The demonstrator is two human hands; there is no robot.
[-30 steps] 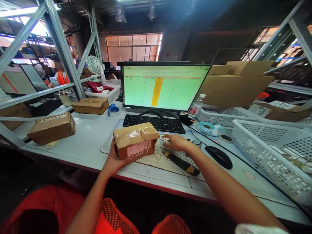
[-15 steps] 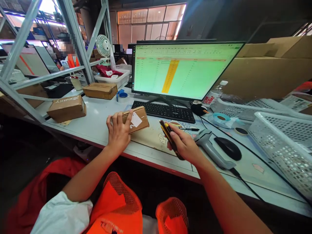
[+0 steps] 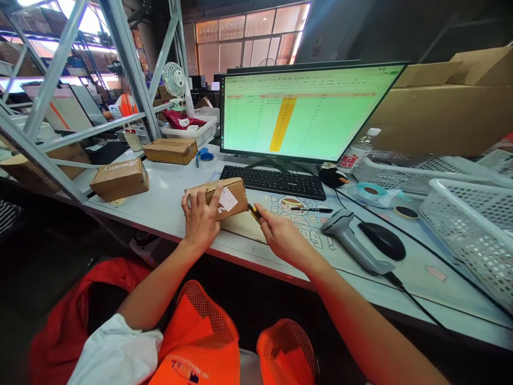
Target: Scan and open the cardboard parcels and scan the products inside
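Note:
My left hand (image 3: 199,220) grips a small brown cardboard parcel (image 3: 229,195) with a white label, pressing it down on the desk mat in front of the keyboard (image 3: 274,181). In my right hand (image 3: 278,233) is a black and yellow utility knife (image 3: 254,212); its tip points at the parcel's right end, close to touching it. A grey barcode scanner (image 3: 352,239) lies on the mat just right of my right hand.
A monitor (image 3: 304,112) with a green spreadsheet stands behind the keyboard. Two more brown parcels (image 3: 120,179) (image 3: 170,151) lie at the left, a mouse (image 3: 382,239), tape rolls (image 3: 371,191) and white baskets (image 3: 473,235) at the right. Another person (image 3: 124,101) works behind the metal shelving.
My left hand turned the parcel over and laid it flat. My right hand picked the knife up off the mat and brought its tip to the parcel's right end.

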